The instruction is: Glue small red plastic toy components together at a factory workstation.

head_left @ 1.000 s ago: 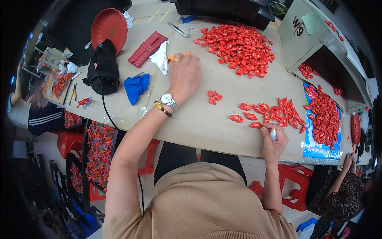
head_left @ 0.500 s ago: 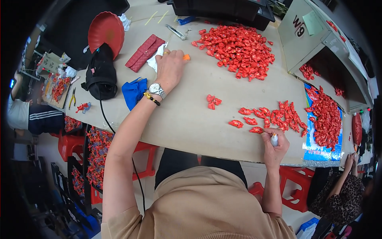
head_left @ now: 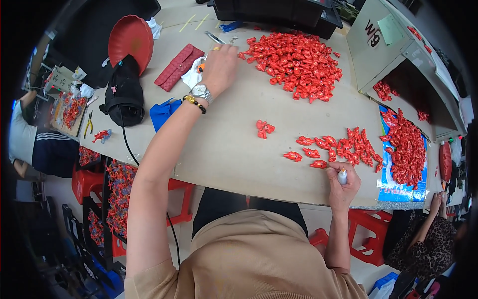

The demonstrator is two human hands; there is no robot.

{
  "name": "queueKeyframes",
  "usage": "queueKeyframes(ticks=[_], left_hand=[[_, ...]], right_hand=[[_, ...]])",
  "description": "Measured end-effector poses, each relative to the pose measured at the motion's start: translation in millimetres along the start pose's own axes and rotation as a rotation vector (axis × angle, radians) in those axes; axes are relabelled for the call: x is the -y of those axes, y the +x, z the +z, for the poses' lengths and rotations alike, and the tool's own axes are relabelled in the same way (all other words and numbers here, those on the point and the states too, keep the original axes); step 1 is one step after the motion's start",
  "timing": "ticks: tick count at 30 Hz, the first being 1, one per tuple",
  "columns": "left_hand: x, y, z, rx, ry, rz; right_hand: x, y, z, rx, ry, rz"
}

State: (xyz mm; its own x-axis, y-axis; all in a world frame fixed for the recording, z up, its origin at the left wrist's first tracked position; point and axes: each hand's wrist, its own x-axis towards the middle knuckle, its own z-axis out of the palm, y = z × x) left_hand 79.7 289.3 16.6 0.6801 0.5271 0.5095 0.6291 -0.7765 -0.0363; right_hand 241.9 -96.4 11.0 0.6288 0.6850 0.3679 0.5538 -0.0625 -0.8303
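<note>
My right hand (head_left: 343, 187) is closed around a white marker pen (head_left: 342, 175), low over the table's near edge. Just beyond its fingers lie several small glossy red figurines (head_left: 318, 163) in a loose group. My left hand (head_left: 221, 70), with a watch at the wrist, reaches to the far side, back upward and fingertips hidden. Near its fingers lies a silver metal tool (head_left: 214, 37); an orange piece (head_left: 201, 67) sits beside it on a white tissue (head_left: 191, 79). A large heap of red figurines (head_left: 298, 65) is to the right of this hand.
More red figurines (head_left: 406, 149) lie on a blue sheet (head_left: 386, 192) at right, beside a grey metal housing (head_left: 378, 55). At left are a red quilted purse (head_left: 179, 67), blue cloth (head_left: 163, 113), black bag (head_left: 124, 89) and red dish (head_left: 132, 42). Black bins stand at the back; people sit both sides.
My left hand has moved up and to the right, toward the red heap. An orange piece seen at its fingers before no longer shows there. My right hand stays with the marker pen.
</note>
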Motion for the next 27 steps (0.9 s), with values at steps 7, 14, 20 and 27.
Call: queueKeyframes(ticks=[7,14,20,27], left_hand=[[-24.3,36.1,36.4,0.037,-0.325,-0.096],[-35.8,15.9,23.5,0.136,-0.429,-0.074],[-44.0,-27.6,13.4,-0.060,-0.385,0.061],[-70.2,-67.7,-22.1,-0.016,-0.491,0.007]], right_hand=[[-1.0,-1.3,-1.1,0.002,0.020,-0.004],[-1.8,-2.9,-4.0,0.002,-0.023,0.017],[-6.5,-0.8,-2.5,0.012,-0.047,0.009],[-9.7,-3.0,-1.0,0.004,0.049,0.030]])
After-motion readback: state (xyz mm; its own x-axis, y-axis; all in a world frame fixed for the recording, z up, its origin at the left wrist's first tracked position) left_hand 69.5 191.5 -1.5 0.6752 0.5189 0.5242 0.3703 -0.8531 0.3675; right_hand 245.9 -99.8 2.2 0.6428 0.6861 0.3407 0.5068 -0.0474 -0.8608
